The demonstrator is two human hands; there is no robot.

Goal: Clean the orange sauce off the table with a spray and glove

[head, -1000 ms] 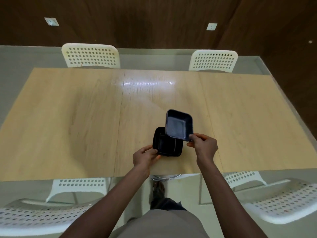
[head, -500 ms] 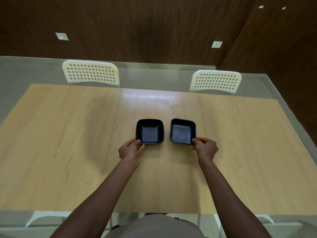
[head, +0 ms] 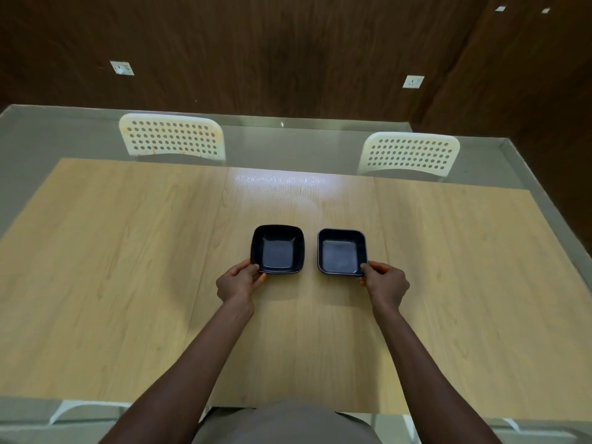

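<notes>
Two square black bowls sit side by side on the light wooden table (head: 128,267). My left hand (head: 238,282) pinches the near left corner of the left bowl (head: 277,249). My right hand (head: 384,282) pinches the near right corner of the right bowl (head: 341,252). Both bowls look empty and rest flat on the tabletop. No orange sauce, spray or glove shows in this view.
Two white perforated chairs stand at the table's far side, one on the left (head: 171,137) and one on the right (head: 408,153). A dark wood-panelled wall with sockets rises behind them. White chair parts show at the near edge.
One second ago my right hand held one bowl tilted above the other near the table's front edge. Both bowls now sit apart, flat on the table, farther in; little has moved in the last half second.
</notes>
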